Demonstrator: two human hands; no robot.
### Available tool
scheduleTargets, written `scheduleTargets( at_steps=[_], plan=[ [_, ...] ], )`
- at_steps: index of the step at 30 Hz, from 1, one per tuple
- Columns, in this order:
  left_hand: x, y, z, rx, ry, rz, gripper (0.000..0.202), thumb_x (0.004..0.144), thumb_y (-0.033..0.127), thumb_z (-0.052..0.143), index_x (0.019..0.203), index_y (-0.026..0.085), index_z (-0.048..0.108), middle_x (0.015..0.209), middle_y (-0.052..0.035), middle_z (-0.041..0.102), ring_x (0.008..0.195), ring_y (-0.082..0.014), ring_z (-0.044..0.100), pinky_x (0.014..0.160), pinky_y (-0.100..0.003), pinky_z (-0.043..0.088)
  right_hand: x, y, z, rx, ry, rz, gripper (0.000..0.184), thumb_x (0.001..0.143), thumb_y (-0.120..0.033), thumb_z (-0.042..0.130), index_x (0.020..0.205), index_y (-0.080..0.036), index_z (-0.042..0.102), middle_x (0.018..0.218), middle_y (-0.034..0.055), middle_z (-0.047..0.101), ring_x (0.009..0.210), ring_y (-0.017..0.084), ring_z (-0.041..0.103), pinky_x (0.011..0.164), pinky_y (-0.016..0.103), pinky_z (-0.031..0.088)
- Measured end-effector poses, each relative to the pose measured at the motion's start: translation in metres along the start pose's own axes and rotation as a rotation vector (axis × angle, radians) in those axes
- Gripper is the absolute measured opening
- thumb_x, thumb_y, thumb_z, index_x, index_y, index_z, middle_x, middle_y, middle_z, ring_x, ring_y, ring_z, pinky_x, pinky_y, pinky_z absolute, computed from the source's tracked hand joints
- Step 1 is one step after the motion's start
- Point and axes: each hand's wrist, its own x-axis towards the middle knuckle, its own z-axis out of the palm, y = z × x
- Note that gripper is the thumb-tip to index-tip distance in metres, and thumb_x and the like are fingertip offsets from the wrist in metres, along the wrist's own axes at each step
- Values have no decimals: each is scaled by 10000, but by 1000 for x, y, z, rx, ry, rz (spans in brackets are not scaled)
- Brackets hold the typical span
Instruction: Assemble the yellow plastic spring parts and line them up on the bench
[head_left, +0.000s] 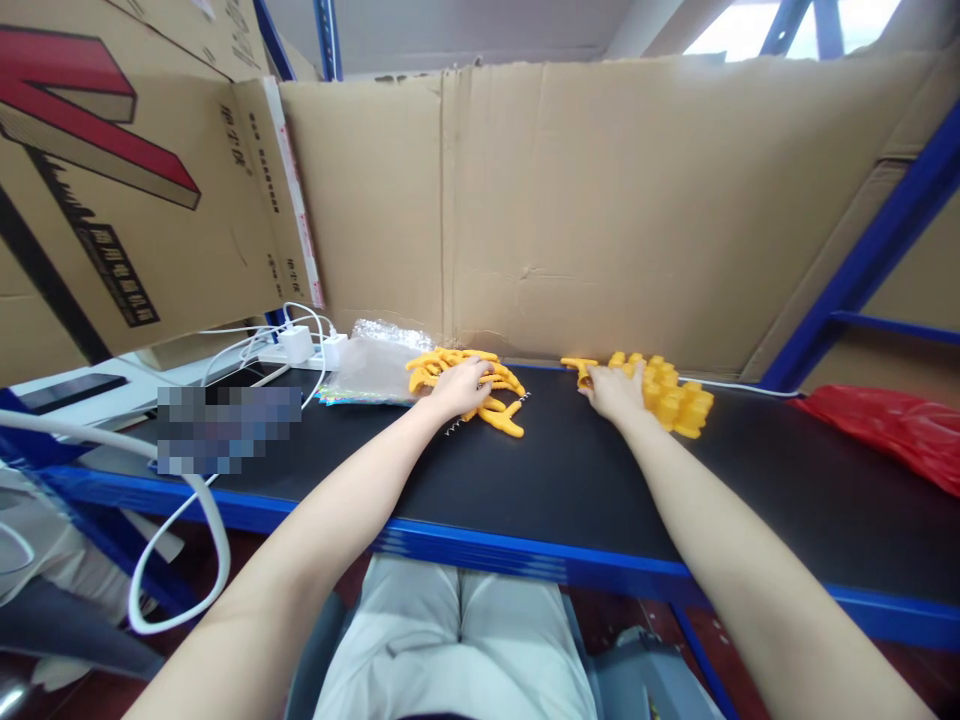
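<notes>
On the tabletop (555,500), loose pieces (504,416) lie left of a block (679,400), cardboard (600,220) behind.

A black-topped counter (525,500) edged in blue metal carries a loose heap of curved yellow pieces (504,420) at its middle, toward the far side. Just left of the heap lies clear plastic packaging (367,370), with white plug adapters (297,344) beyond it at far left and a blurred-out item (229,430) nearer the front. To the right sits a cluster of knobby yellow parts (679,400), a white cable (742,388) running past it toward a crumpled red plastic bag (885,430) at far right.
</notes>
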Motion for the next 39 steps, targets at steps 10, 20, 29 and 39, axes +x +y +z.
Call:
scheduleTargets(
  at_steps=[10,20,29,39],
  plan=[
    [1,12,-6,-24,-39,150,229,772,178,452,877,191,656,859,-32,671,801,-179,601,726,-291,454,3,22,-47,-27,-35,273,326,795,-132,451,1063,-170,634,1108,147,621,1070,293,513,931,603,266],
    [-3,21,-6,-66,-167,282,312,837,382,456,849,192,703,824,-46,655,771,-172,582,720,-295,436,3,20,-58,-56,-219,393,277,707,-82,502,915,-168,663,988,134,657,955,273,588,917,577,265],
    [-3,23,-3,-46,-226,226,360,810,475,480,804,197,709,903,-82,616,884,-216,557,761,-337,430,-4,-11,-78,-40,-215,273,226,776,-217,522,930,-156,676,1002,151,661,1012,300,570,918,537,281],
    [1,30,6,-103,-217,63,142,657,319,629,626,180,624,891,-32,650,935,-234,549,868,-399,393,-7,-38,-71,227,-187,40,190,801,-349,548,882,-194,622,914,64,678,894,227,605,742,331,410]
  ],
)
